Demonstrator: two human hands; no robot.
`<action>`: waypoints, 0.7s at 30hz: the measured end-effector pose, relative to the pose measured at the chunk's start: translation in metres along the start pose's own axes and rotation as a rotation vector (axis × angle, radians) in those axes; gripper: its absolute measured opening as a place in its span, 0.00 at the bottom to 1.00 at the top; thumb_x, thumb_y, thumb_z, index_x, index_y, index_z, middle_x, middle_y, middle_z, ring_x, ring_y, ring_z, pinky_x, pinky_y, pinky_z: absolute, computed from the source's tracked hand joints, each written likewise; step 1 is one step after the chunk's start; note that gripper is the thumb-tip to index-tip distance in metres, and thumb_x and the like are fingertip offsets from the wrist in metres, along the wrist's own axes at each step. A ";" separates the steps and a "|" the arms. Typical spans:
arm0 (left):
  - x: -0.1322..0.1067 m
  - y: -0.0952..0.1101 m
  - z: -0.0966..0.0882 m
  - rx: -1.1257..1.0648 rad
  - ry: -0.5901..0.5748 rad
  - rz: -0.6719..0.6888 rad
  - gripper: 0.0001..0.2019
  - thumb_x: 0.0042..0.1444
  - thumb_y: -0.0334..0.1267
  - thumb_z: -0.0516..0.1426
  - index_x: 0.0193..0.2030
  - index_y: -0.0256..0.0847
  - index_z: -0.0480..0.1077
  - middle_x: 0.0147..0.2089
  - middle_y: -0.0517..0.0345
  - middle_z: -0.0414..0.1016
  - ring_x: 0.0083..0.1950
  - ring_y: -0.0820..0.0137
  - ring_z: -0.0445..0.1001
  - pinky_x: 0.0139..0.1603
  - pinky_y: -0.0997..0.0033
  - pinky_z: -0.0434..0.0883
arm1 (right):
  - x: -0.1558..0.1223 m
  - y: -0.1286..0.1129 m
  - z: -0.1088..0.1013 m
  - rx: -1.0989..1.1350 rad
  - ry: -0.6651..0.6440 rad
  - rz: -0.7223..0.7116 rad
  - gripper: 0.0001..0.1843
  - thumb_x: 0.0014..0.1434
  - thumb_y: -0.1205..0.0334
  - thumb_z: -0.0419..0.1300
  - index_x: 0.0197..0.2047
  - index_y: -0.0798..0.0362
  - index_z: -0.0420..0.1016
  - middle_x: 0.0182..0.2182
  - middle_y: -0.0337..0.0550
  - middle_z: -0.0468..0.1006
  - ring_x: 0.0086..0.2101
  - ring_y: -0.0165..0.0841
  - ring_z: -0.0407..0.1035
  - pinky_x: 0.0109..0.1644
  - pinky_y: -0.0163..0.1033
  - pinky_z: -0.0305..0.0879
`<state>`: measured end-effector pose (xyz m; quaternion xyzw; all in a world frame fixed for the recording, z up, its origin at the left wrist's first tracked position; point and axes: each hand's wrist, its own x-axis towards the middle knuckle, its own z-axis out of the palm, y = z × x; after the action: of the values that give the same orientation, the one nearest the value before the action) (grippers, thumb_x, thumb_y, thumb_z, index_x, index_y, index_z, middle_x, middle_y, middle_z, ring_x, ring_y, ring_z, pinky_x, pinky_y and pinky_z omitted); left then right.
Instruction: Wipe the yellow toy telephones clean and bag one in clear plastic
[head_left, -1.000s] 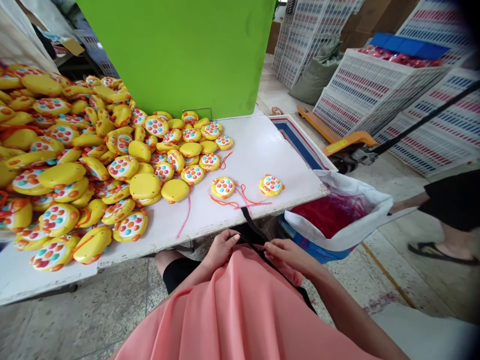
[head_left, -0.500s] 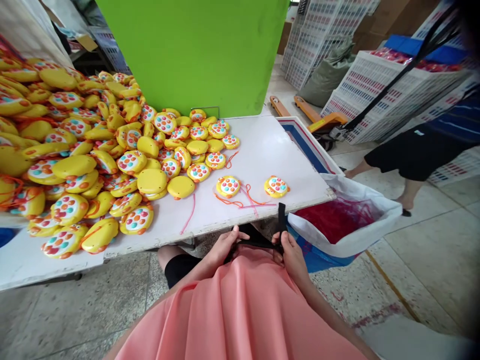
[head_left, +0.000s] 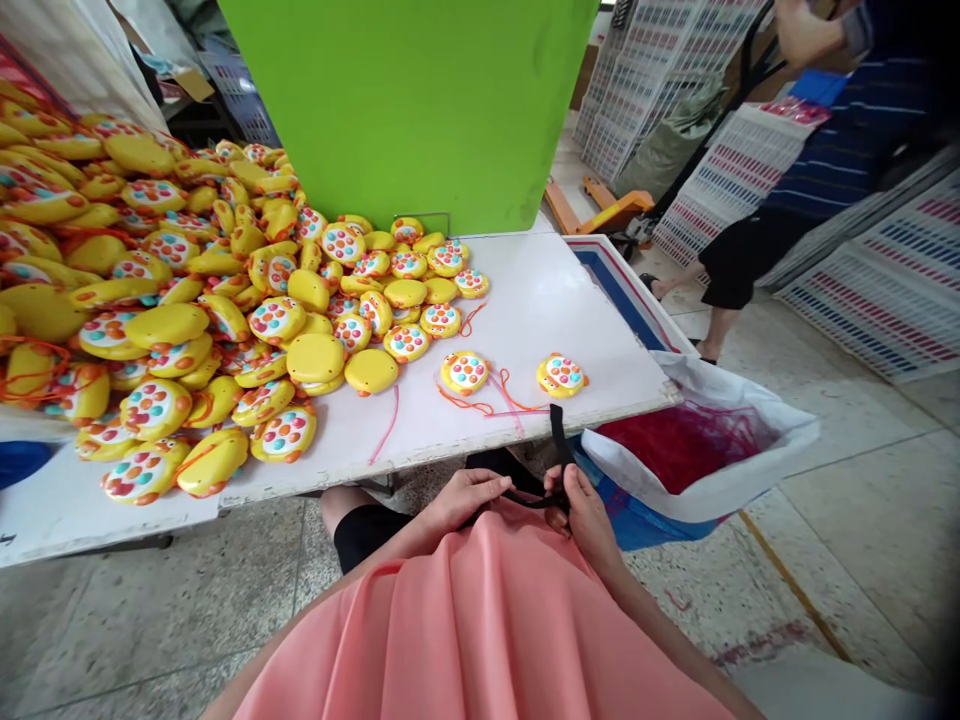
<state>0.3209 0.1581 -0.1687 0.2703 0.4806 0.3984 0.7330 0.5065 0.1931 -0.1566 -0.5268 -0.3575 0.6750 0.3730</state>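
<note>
A black strap (head_left: 557,432) is pinched in my right hand (head_left: 587,508), its free end sticking up in front of the table edge. My left hand (head_left: 471,496) is closed on the same strap, which runs between both hands at my waist, over the pink cloth (head_left: 480,610) of my top. Just beyond on the white table (head_left: 517,290) lie two yellow turtle-like toys (head_left: 465,372) with coloured dots. Orange cords (head_left: 504,388) and pink strips rest beside them. A large heap of the same toys (head_left: 165,330) covers the table's left part.
A white and blue sack (head_left: 780,425) of red-pink strands stands against the table's right end. Behind the table rises a green panel (head_left: 405,110). Another person (head_left: 825,170) is at the right, near an orange pallet truck (head_left: 619,212) and stacked white crates (head_left: 892,270).
My left hand's fingers have closed on the strap, with a length now stretched between my hands. The other person has moved left, further into view. The view has shifted slightly.
</note>
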 end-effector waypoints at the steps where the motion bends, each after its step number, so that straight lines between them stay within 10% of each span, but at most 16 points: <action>1: 0.000 0.000 0.000 -0.022 0.002 -0.001 0.26 0.45 0.58 0.64 0.36 0.32 0.76 0.26 0.55 0.76 0.27 0.71 0.70 0.32 0.71 0.64 | -0.001 0.001 0.001 -0.011 0.003 0.020 0.25 0.52 0.35 0.60 0.33 0.49 0.69 0.25 0.32 0.69 0.13 0.20 0.51 0.14 0.30 0.43; 8: 0.007 -0.006 -0.004 -0.101 0.118 0.030 0.34 0.53 0.68 0.48 0.33 0.34 0.73 0.23 0.55 0.72 0.24 0.71 0.67 0.29 0.71 0.61 | -0.002 0.006 0.011 -0.269 -0.268 0.107 0.23 0.44 0.47 0.70 0.40 0.51 0.77 0.35 0.42 0.79 0.33 0.38 0.72 0.34 0.38 0.66; 21: 0.012 -0.021 -0.011 -0.209 0.123 0.039 0.40 0.52 0.73 0.39 0.38 0.35 0.70 0.23 0.55 0.70 0.24 0.71 0.65 0.28 0.70 0.59 | 0.004 0.009 0.012 -0.310 -0.301 0.104 0.10 0.46 0.52 0.69 0.31 0.47 0.79 0.31 0.40 0.79 0.32 0.39 0.70 0.35 0.41 0.64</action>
<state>0.3203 0.1572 -0.1950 0.1767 0.4750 0.4764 0.7185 0.4928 0.1915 -0.1639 -0.4888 -0.4811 0.7012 0.1947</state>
